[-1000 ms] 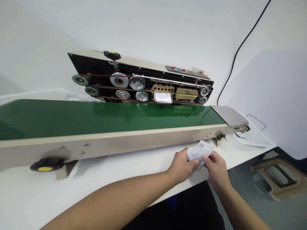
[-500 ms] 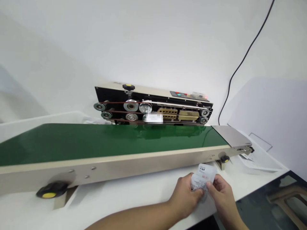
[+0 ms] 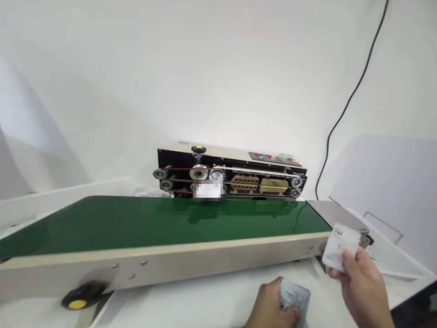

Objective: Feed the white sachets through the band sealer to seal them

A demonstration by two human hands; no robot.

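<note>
My left hand is low in the view, closed on a small pale printed sachet; whether several are stacked there I cannot tell. Farther right, my right hand pinches another white sachet between thumb and fingers, holding it up in front of the conveyor's right end. Behind the hands stands a band sealing machine with pulleys, red belts and brass blocks. A whitish piece, blurred out, sits between its lower pulleys. The green conveyor belt runs along the machine's front.
A black knob with a yellow centre juts from the conveyor's front side. To the right is a white bin with a wire handle. A black cable hangs down the wall. A metal plate extends the belt's right end.
My hands have moved apart: the right one has carried a sachet up and right, while the left stays low with its own. The whitish piece in the machine has shifted left along the pulleys.
</note>
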